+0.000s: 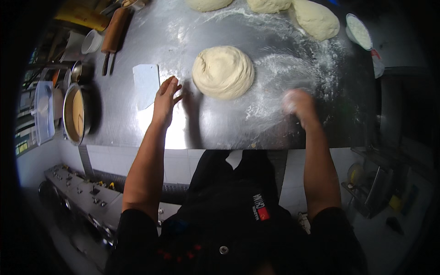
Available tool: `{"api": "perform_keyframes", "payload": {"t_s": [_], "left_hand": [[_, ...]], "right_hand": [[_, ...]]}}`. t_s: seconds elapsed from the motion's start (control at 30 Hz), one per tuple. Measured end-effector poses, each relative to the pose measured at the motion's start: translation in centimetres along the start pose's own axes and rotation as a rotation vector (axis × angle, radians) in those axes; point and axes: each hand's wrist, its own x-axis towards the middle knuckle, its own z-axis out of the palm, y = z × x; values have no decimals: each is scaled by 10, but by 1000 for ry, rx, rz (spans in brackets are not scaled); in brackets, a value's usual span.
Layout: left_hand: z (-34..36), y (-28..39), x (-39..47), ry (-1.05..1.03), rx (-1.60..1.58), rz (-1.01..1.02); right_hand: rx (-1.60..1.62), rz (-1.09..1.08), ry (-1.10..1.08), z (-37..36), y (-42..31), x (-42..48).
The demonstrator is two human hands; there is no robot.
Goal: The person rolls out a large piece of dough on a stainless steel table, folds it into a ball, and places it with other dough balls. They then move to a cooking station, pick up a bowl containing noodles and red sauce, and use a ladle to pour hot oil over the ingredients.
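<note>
A large round mound of pale dough (223, 72) rests on the stainless-steel table (118, 120), its top uneven and folded. My left hand (166, 98) is to the left of the dough, apart from it, with nothing held and the thumb away from the loosely curled fingers. Just beyond that hand lies a pale, flat dough scraper (146, 84). On the other side, my right hand (300, 105) is blurred by motion over the floured metal, its fingers curled in. Whether it holds anything is unclear. White flour (280, 65) is smeared between the dough and the right side of the table.
More dough pieces (316, 20) lie along the far side. A wooden rolling pin (116, 31) is at far left, and a metal bowl (87, 115) with tan contents is at the left edge. At far right sits a white bowl (348, 31) of white powder.
</note>
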Motion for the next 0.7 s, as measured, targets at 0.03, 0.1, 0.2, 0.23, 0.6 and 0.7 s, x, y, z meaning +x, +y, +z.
{"api": "perform_keyframes", "payload": {"t_s": [0.03,0.1,0.2,0.23,0.6,0.7], "left_hand": [[2,-1,5,0,12,-34],[3,-8,13,-45,-21,-87],[36,15,25,-58,-10,-183],[38,8,37,-33,7,-192],[168,59,-32,-344,-294,-210],[208,44,-42,-368,-205,-294]], "right_hand": [[-302,168,-245,27,-23,-5],[-136,66,221,73,-59,-3],[-42,-63,143,119,-70,35],[-51,-41,85,147,-85,43],[184,-361,30,66,-130,19],[-11,-164,40,-19,-139,22]]}}
